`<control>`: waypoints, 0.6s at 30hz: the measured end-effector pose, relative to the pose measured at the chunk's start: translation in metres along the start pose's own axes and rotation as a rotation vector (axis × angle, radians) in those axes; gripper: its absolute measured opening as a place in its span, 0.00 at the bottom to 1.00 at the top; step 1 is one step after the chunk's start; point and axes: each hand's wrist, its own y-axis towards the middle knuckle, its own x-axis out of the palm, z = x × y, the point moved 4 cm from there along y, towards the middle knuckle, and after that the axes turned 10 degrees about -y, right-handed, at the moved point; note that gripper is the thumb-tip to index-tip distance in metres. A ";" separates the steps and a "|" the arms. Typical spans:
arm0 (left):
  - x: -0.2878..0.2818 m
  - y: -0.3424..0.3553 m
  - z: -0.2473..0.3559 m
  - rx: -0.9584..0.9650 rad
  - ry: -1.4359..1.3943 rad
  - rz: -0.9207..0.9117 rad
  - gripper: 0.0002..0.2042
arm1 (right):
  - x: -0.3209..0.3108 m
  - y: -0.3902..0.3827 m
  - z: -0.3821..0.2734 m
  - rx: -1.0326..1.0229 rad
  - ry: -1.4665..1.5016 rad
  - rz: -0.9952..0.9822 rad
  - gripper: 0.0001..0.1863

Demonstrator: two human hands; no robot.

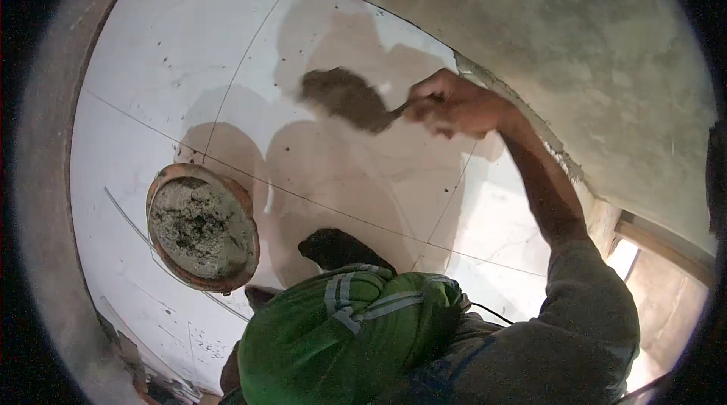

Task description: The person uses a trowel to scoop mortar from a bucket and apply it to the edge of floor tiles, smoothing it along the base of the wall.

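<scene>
My right hand [458, 106] is closed around the handle of a trowel [348, 100], held out over the tiles near the base of the wall. Dark grey mortar seems to cover the trowel's blade, which is slightly smeared by motion. To the left, a round basin [247, 204] with an orange-brown rim stands on the floor. Wet grey mortar [198, 225] lies inside it, rough and darker in the middle. My left hand does not show.
White marbled tiles [341, 178] with thin joints and dark specks cover the floor. A grey plastered wall [568, 34] runs along the far and right side. A thin rod [129, 217] lies by the basin. My green-clothed leg [341, 337] and dark footwear [337, 247] are close below.
</scene>
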 end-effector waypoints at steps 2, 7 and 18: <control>0.002 0.000 0.009 0.003 0.036 -0.023 0.22 | -0.035 -0.017 0.049 0.315 0.044 0.190 0.15; 0.010 0.011 0.033 0.014 0.108 -0.079 0.21 | -0.059 -0.049 0.094 0.444 0.111 0.389 0.16; -0.041 0.005 0.094 0.147 0.231 -0.062 0.21 | -0.060 -0.047 0.139 0.404 -0.079 0.349 0.16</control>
